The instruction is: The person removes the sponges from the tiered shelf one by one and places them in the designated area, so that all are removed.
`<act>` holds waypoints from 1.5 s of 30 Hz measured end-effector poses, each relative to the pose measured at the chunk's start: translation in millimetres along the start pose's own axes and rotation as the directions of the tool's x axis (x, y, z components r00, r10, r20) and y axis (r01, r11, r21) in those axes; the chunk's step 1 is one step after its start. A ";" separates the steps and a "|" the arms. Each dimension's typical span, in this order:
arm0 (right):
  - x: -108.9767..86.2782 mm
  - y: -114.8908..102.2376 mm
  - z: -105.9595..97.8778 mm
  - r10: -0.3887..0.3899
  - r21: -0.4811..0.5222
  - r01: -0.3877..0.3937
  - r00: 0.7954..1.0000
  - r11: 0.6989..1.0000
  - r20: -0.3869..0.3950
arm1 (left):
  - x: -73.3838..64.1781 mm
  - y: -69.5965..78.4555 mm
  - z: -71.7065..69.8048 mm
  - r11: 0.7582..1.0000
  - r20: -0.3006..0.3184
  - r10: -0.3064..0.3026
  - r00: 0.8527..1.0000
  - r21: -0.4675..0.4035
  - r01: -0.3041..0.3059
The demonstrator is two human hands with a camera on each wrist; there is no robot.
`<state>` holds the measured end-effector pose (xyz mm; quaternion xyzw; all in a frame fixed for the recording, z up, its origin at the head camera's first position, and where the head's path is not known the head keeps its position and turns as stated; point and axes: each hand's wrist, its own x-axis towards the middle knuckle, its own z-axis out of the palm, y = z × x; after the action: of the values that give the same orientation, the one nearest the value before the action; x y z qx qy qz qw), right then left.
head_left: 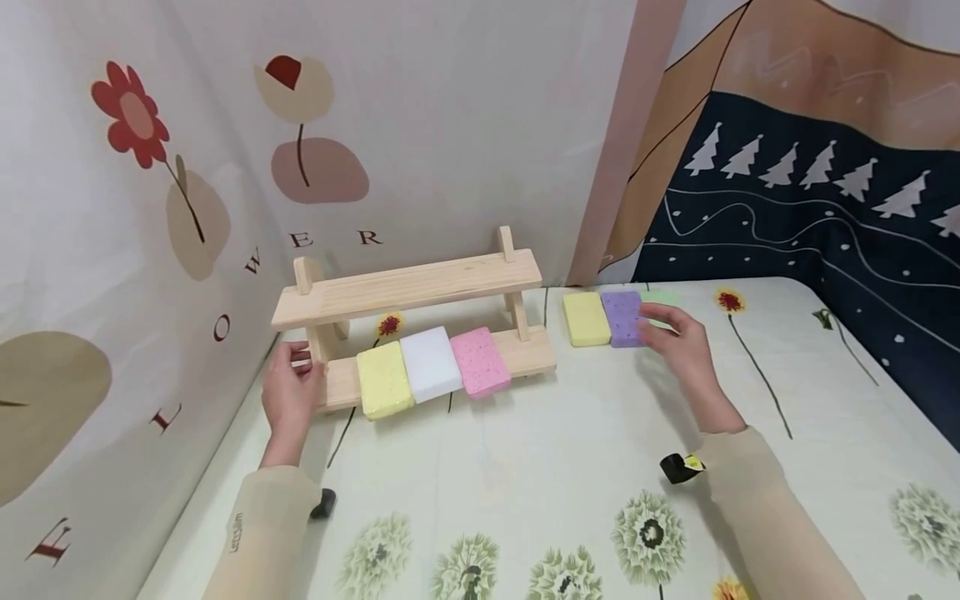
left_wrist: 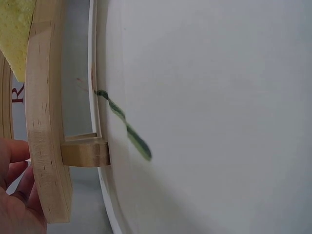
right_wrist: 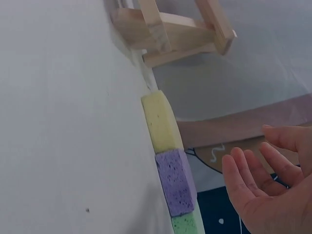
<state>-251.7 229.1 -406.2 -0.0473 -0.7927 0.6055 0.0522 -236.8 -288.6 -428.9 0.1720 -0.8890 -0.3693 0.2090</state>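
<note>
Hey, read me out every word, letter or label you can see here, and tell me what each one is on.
"FLOWER": spaced-out letters on the wall cloth; its "R" also shows, turned sideways, in the left wrist view.
"Let…": small sideways print on the left sleeve; the rest is too small to read surely.
Yellow label on the black device at the right: marked, but too small to read.

Head view bright, evenly lit, soft shadows; wrist views dimmer, greyer, slightly soft.
</note>
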 end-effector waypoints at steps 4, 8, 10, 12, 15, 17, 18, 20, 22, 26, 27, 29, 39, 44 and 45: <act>-2.8 -3.0 7.6 -0.003 -0.008 0.004 0.999 1.000 0.036 | 0.9 0.1 0.7 1.000 0.002 -0.005 1.000 0.004 0.005; -5.4 -5.1 15.4 0.000 -0.021 0.001 0.997 1.000 0.075 | 1.5 0.5 0.8 1.000 0.004 -0.005 1.000 0.007 0.005; -6.4 -5.9 19.5 -0.002 -0.017 0.003 0.995 1.000 0.095 | 1.4 0.8 0.7 1.000 0.004 -0.005 1.000 0.007 0.004; -7.2 -7.1 23.6 -0.008 -0.009 0.009 0.994 1.000 0.112 | 0.8 1.2 0.6 1.000 0.005 -0.005 1.000 0.009 0.005; -7.9 -8.2 30.2 -0.009 0.005 0.009 0.990 1.000 0.137 | 0.0 1.3 0.5 1.000 0.006 -0.008 1.000 0.011 0.008; -8.3 -9.0 34.4 -0.013 0.010 0.012 0.989 1.000 0.148 | -0.1 1.4 0.5 1.000 0.006 -0.008 1.000 0.011 0.008; -8.6 -9.3 36.9 -0.016 0.008 0.015 0.988 1.000 0.154 | -0.1 1.3 0.5 1.000 0.006 -0.008 1.000 0.011 0.008; -9.2 -9.0 41.7 -0.022 0.007 0.021 0.986 1.000 0.166 | 0.0 0.9 0.5 1.000 0.004 -0.009 1.000 0.010 0.009; -10.3 -8.7 46.7 -0.023 -0.001 0.023 0.983 1.000 0.180 | 0.1 0.5 0.4 1.000 0.002 -0.007 1.000 0.009 0.007; -12.2 -7.9 57.3 -0.015 -0.021 0.020 0.976 1.000 0.218 | 0.0 0.3 0.0 1.000 0.001 -0.004 1.000 0.003 0.004; -12.8 -7.6 60.0 -0.016 -0.029 0.024 0.974 0.999 0.227 | 0.0 0.3 -0.1 1.000 0.001 -0.003 1.000 0.001 0.003; -14.1 -7.2 65.4 -0.023 -0.033 0.032 0.971 0.999 0.240 | -0.1 0.4 -0.1 1.000 0.001 -0.003 1.000 0.002 0.003; -23.4 -8.5 87.7 -0.042 -0.011 0.047 0.956 0.999 0.291 | 0.6 -0.2 -0.3 1.000 0.008 -0.014 1.000 0.007 0.014; -27.4 -9.9 97.7 -0.059 0.010 0.058 0.948 0.998 0.314 | 0.7 -1.0 -0.2 1.000 0.012 -0.013 1.000 0.002 0.013; -27.9 -10.2 99.5 -0.064 0.011 0.063 0.946 0.998 0.319 | 0.6 -1.2 -0.2 1.000 0.012 -0.013 1.000 0.002 0.013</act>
<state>-238.1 127.6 -423.0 0.0768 -0.7915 0.6036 -0.0571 -237.0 -289.8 -429.4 0.1756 -0.8896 -0.3706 0.2010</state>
